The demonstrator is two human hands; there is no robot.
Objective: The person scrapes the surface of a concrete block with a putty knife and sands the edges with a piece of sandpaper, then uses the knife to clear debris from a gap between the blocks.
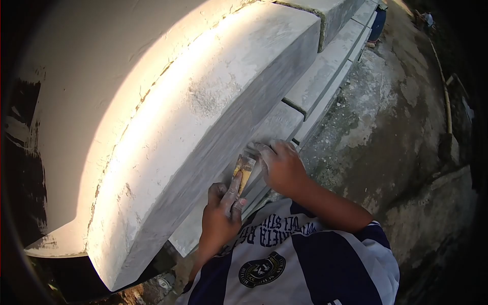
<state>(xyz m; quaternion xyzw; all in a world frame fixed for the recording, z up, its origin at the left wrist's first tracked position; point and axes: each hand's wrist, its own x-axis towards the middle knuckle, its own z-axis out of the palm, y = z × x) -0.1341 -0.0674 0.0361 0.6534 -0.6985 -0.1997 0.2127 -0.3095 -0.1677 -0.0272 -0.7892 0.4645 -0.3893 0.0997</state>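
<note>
1. Left hand (217, 219) clamped on the yellow tool (245, 179), flat end up; index finger laid along its face, likely for angle control.
2. Right hand (285, 172) has curled fingers at the tool's upper end, probably steadying or wiping it. Can't tell if they're pinching anything.
3. Tool sits between both hands, just off the long slab's (239, 122) lower side face, above the stepped ledge (281, 122). Close to the torso, so likely easier to see and control.
4. Grey residue on fingers and tool.
5. Writing: shirt (328, 254) lettering is folded, partly readable, looks like "DELI STI". Round crest (262, 269) below it; rim text too small to read. No brand legible on the tool.
</note>
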